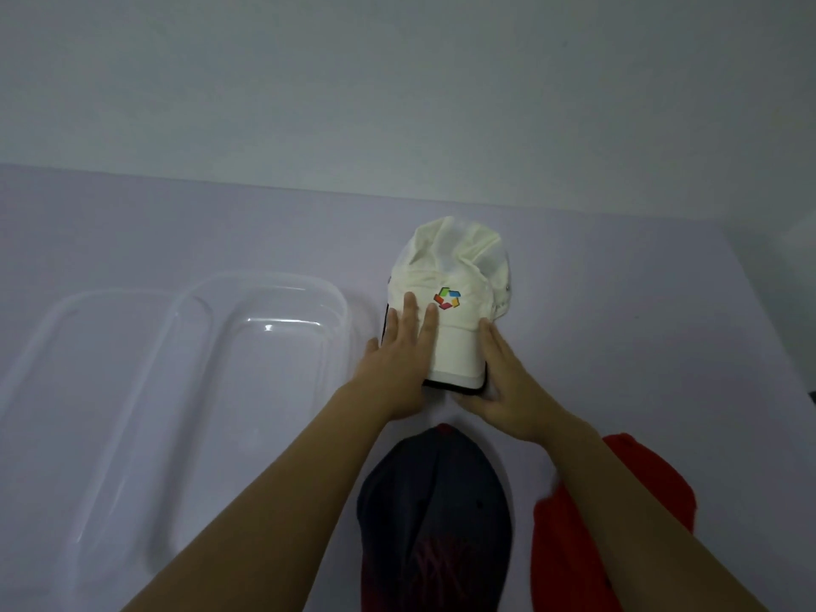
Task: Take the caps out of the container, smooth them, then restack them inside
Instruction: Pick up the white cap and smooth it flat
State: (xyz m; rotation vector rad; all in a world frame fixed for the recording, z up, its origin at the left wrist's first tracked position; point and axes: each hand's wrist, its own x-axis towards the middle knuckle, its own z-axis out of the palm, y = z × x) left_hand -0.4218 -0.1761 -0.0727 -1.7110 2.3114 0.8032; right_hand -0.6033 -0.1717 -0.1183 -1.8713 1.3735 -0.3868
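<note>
A white cap (455, 276) with a multicoloured logo lies on the pale table, brim toward me, stacked over another cap whose black edge shows under the brim. My left hand (402, 360) lies flat on the left side of the brim, fingers straight. My right hand (499, 377) holds the brim's right edge, thumb under the front. The clear plastic container (247, 346) stands to the left with nothing in it. A dark navy cap (437, 514) lies near me, and a red cap (574, 536) sits to its right, partly hidden by my right arm.
A clear lid (70, 390) lies left of the container, partly overlapped by it. A plain wall rises behind the table's far edge (397, 194). The table's right edge slants down at the far right.
</note>
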